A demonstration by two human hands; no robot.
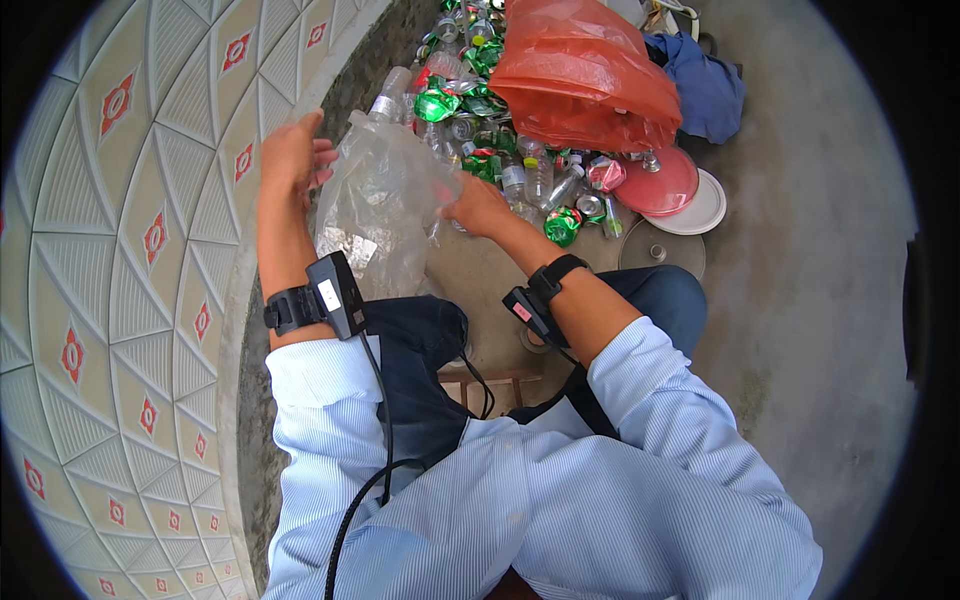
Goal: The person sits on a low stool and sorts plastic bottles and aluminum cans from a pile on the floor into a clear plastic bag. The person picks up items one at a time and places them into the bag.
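A clear plastic bag (385, 195) hangs in front of me, its mouth toward the heap of bottles and cans. My right hand (478, 206) pinches the bag's right side, and its fingertips show blurred through the film. Beside the bag's left edge is my left hand (292, 158), with fingers apart and slightly curled, holding nothing that I can see. Just beyond the bag, a clear plastic bottle (390, 95) tilts at the heap's left side. A crushed green can (437, 104) lies next to it.
A large red plastic bag (585, 75) covers the heap's right part. Right of it are a blue cloth (703, 88), a red lid (657, 182), a white lid (700, 207) and a grey round lid (662, 250). A tiled wall (130, 250) runs along my left.
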